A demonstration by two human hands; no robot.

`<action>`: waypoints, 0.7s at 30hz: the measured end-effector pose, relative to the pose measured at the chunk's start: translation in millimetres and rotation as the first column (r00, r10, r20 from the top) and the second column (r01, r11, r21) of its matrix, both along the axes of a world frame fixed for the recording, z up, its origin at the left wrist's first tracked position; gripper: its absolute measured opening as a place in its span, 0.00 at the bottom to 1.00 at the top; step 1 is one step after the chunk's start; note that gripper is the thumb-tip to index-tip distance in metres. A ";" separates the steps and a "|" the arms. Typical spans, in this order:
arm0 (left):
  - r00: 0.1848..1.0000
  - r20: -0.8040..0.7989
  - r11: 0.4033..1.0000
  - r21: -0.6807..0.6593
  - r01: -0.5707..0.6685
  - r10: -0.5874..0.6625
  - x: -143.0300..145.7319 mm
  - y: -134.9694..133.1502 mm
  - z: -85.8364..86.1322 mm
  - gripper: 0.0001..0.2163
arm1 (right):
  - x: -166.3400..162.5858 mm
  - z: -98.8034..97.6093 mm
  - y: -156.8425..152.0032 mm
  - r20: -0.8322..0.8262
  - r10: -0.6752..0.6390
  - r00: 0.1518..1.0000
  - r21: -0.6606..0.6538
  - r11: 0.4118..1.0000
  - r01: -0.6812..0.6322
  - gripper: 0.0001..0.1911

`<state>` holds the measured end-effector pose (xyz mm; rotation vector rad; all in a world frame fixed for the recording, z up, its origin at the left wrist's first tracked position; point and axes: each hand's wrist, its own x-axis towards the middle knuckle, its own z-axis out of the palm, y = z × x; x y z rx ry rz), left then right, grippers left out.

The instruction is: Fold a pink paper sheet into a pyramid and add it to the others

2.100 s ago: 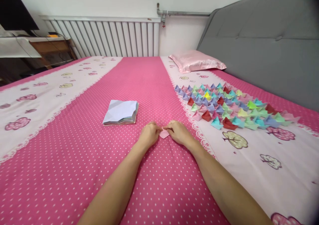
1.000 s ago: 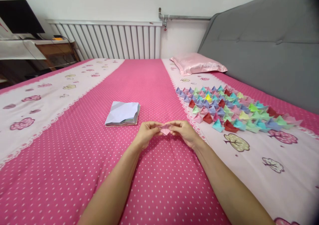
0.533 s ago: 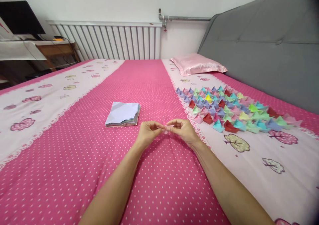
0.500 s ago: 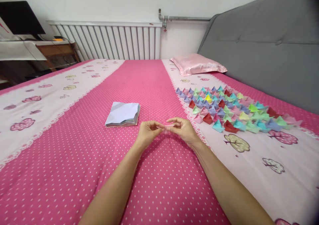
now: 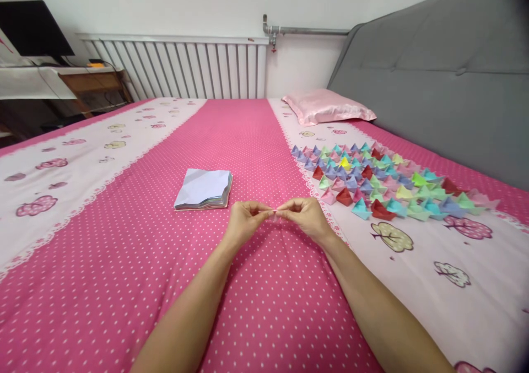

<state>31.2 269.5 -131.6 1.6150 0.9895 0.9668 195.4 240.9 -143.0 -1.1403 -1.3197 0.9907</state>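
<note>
Pink folded paper (image 5: 274, 214) sits pinched between left hand (image 5: 244, 223) and right hand (image 5: 303, 217), each grip closed on it.

The person's 2 bare forearms reach forward from the lower edge of the view and converge. The left hand (image 5: 244, 222) is curled, thumb and forefinger pinched at its inner side. The right hand (image 5: 305, 217) mirrors it (knuckles up, fingers bent), its fingertips (image 5: 281, 213) meeting the left hand's. Both wrists are held low and nearly straight.
</note>
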 end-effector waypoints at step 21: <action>0.960 0.270 0.959 -0.244 0.143 -0.074 3.6 -6.4 -5.1 0.12 | -3.0 0.4 0.1 -0.086 0.069 0.994 0.101 0.993 -0.061 0.11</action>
